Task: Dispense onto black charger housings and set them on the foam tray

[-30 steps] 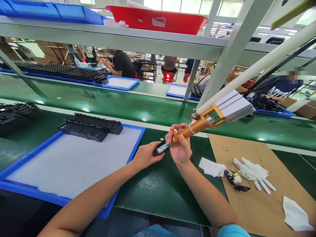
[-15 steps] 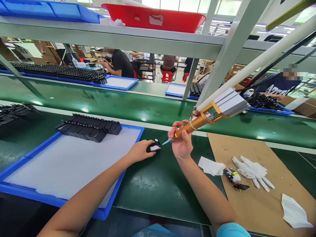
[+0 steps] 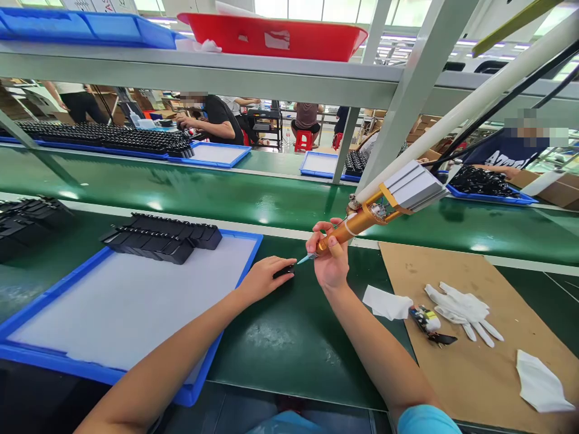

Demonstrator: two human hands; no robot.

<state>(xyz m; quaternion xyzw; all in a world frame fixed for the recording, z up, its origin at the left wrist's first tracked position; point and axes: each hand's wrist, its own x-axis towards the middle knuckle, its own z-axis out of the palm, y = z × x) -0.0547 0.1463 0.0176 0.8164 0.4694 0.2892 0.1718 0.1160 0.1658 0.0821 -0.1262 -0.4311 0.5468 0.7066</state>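
My left hand (image 3: 270, 278) is closed around a small black housing (image 3: 284, 271), low over the green bench. Its fingers cover most of the part, so only a dark side shows. My right hand (image 3: 332, 259) grips a gold-coloured glue dispensing gun (image 3: 350, 230) from below, with the thumb on its near side. The gun's light blue tapered nozzle (image 3: 306, 258) points left, its tip close to the black housing. I cannot tell whether they touch. Left of my hands, a blue-rimmed tray (image 3: 256, 248) lined with white holds rows of black housings (image 3: 167, 238).
A white arm (image 3: 474, 90) carries the gun from the upper right. Cardboard (image 3: 479, 380) at right bears a white glove (image 3: 461, 310) and a circuit assembly (image 3: 429, 324). A white cloth (image 3: 386, 302) lies beside it. Overhead, a shelf (image 3: 271, 75) carries a red tray (image 3: 271, 39). Co-workers sit beyond.
My left hand has turned the black housing and its fingers now reach over it, hiding the white face seen earlier. My right hand and the gun stay nearly in place. The view has shifted slightly.
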